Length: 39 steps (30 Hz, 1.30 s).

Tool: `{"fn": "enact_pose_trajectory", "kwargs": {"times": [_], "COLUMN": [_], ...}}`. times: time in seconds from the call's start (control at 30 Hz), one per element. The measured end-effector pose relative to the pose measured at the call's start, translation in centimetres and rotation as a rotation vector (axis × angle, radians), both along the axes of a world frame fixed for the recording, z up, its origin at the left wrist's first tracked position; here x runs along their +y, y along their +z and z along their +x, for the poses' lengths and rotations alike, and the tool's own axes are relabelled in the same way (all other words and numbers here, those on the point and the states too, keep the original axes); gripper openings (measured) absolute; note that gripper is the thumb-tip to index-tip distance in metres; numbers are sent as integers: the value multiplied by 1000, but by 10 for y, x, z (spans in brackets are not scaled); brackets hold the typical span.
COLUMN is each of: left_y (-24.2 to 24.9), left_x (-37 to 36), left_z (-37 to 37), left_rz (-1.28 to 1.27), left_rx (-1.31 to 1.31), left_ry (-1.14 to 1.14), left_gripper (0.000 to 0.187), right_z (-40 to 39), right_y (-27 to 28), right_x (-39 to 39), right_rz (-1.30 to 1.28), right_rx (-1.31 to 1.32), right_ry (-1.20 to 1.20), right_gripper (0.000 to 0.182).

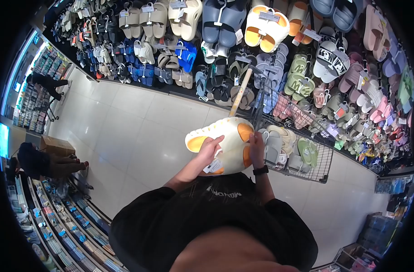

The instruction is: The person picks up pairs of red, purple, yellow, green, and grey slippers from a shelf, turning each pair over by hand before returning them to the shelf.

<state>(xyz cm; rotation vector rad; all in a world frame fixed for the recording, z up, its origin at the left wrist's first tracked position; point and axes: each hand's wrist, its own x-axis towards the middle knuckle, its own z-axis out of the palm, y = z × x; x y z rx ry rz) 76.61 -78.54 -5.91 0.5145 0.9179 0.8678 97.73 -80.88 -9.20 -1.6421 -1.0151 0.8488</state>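
Note:
A pair of white slides with orange insides (229, 149) is held in front of my chest, soles partly toward me. My left hand (210, 150) is closed on the near left side of the pair, thumb lying over it. A white price tag (213, 166) hangs just below that hand. My right hand (257, 149) grips the right edge of the same slides, beside the orange openings. A dark watch sits on the right wrist. The fingers beneath the slides are hidden.
A wire cart (322, 158) holding several slippers, a green pair (307, 153) among them, stands to the right. Behind it leans a wooden pole (240, 93). Racks of hanging slides (219, 22) line the far wall. One person (46, 162) bends at the left, another stands farther off.

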Motion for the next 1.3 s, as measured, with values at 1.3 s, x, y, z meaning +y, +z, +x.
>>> {"fn": "enact_pose_trajectory", "kwargs": {"times": [1.3], "left_y": [-7], "left_x": [39], "left_z": [8], "left_rz": [401], "left_rx": [313], "left_ry": [-364], "left_gripper": [21], "right_z": [24], "right_y": [41], "right_x": [66], "right_rz": [-317], "right_rx": [-174], "right_ry": [839], "right_gripper": [10]}}
